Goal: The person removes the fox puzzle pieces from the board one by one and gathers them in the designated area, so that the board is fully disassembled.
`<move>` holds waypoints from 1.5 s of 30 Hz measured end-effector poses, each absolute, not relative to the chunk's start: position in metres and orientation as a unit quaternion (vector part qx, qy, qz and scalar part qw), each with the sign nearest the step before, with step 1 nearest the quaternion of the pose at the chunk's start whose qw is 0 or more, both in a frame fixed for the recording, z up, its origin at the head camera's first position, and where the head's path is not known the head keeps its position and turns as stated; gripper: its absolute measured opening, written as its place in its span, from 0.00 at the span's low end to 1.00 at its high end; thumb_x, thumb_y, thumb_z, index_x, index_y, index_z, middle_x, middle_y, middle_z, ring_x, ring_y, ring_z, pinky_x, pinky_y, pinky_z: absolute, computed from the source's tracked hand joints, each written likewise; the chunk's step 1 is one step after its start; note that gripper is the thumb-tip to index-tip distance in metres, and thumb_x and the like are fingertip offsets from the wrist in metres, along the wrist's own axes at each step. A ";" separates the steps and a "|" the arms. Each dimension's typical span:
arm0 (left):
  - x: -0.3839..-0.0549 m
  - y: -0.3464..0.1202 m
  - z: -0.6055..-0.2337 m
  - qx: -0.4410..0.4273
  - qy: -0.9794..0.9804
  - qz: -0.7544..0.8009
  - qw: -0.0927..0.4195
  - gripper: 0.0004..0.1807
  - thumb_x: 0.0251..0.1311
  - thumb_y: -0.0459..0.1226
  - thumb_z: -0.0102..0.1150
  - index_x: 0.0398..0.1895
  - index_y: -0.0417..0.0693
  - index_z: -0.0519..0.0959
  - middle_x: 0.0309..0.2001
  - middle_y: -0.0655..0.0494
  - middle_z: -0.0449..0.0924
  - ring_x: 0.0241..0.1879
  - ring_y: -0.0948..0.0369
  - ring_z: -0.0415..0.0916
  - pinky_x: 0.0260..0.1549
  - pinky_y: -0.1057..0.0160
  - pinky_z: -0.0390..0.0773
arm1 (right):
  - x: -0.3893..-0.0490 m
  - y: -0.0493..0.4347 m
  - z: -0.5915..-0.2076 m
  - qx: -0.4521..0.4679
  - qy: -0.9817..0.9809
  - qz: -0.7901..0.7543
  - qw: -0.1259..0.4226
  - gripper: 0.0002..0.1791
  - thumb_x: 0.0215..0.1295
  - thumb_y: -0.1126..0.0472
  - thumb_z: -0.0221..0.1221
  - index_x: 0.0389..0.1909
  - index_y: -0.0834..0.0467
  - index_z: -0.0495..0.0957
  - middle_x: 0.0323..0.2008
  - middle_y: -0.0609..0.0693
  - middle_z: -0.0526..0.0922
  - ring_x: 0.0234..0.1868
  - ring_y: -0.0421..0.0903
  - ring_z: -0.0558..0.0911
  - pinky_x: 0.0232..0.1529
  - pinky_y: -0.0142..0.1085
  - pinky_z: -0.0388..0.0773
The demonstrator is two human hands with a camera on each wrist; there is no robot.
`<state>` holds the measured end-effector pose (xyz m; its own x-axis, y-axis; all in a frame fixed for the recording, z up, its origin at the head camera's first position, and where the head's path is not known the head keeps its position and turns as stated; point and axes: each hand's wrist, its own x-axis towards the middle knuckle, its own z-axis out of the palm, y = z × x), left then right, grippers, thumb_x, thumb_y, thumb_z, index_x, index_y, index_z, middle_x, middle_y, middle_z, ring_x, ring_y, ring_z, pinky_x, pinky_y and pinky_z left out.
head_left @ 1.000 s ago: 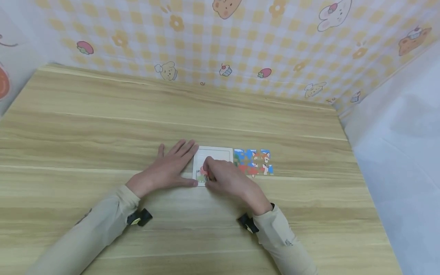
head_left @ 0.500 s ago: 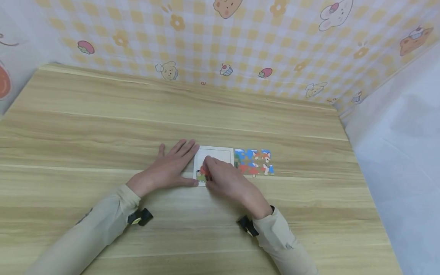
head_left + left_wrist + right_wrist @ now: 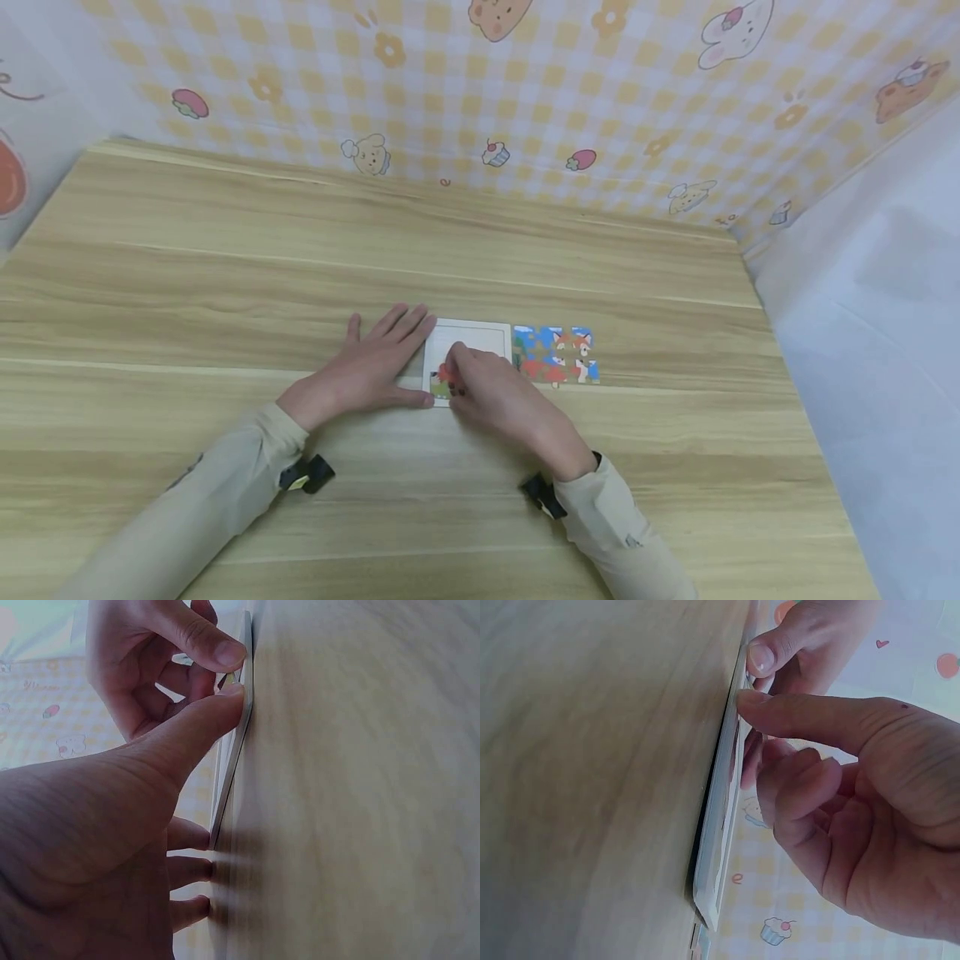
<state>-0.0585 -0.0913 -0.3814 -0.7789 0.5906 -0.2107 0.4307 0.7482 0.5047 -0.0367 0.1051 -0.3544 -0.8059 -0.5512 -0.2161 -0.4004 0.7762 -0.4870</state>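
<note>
A square white puzzle tray (image 3: 491,337) lies flat on the wooden table. My left hand (image 3: 360,367) rests beside its left edge with fingers spread, the thumb at the lower left corner. In the left wrist view the left thumb (image 3: 202,716) touches the tray's rim. My right hand (image 3: 498,392) reaches over the tray, thumb and index finger pinching a small puzzle piece (image 3: 231,679), tilted and mostly hidden by fingers. Red and green puzzle pieces (image 3: 439,385) show in the tray's lower left corner. How they join is hidden.
Several loose puzzle pieces (image 3: 555,354) with a blue, red and fox-like picture lie right of the tray, close to its edge. The wooden table (image 3: 300,275) reaches back to a yellow checked cloth (image 3: 420,92). A white wall (image 3: 877,317) stands at the right.
Both hands stay almost in place. The right fingers shift only slightly over the lower left corner, where the red and green picture shows a little more clearly. The loose pieces have not moved.
</note>
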 end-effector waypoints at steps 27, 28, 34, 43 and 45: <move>-0.056 -0.091 -0.379 0.279 0.917 0.212 0.189 0.56 0.49 0.58 0.63 0.73 0.43 0.44 0.73 0.47 0.37 0.71 0.47 0.30 0.55 0.29 0.28 | -0.046 0.167 -0.337 -0.243 0.926 -0.261 0.121 0.15 0.54 0.65 0.63 0.42 0.60 0.71 0.21 0.47 0.72 0.20 0.40 0.68 0.24 0.32 0.69; -0.056 -0.091 -0.379 0.279 0.917 0.212 0.190 0.56 0.49 0.58 0.63 0.73 0.43 0.44 0.73 0.47 0.37 0.71 0.47 0.30 0.55 0.29 0.28 | -0.046 0.173 -0.336 -0.244 0.926 -0.263 0.115 0.15 0.53 0.65 0.63 0.41 0.60 0.71 0.21 0.46 0.72 0.20 0.40 0.69 0.25 0.32 0.70; -0.057 -0.091 -0.378 0.282 0.915 0.215 0.192 0.56 0.49 0.58 0.63 0.73 0.44 0.44 0.73 0.47 0.36 0.71 0.47 0.30 0.55 0.29 0.28 | -0.041 0.200 -0.337 -0.219 0.928 -0.276 0.124 0.13 0.52 0.68 0.62 0.38 0.60 0.71 0.23 0.45 0.72 0.24 0.40 0.71 0.28 0.34 0.71; -0.057 -0.092 -0.382 0.281 0.916 0.213 0.191 0.56 0.49 0.59 0.62 0.73 0.45 0.44 0.73 0.49 0.36 0.71 0.48 0.29 0.55 0.29 0.28 | -0.027 0.212 -0.348 -0.228 0.928 -0.251 0.155 0.13 0.50 0.69 0.63 0.36 0.59 0.71 0.23 0.44 0.71 0.23 0.39 0.68 0.26 0.32 0.70; -0.057 -0.092 -0.383 0.282 0.916 0.214 0.191 0.56 0.50 0.59 0.62 0.73 0.45 0.44 0.74 0.49 0.36 0.71 0.48 0.29 0.55 0.29 0.28 | -0.025 0.213 -0.350 -0.224 0.926 -0.254 0.167 0.14 0.50 0.69 0.62 0.37 0.58 0.71 0.23 0.43 0.70 0.23 0.39 0.68 0.26 0.32 0.70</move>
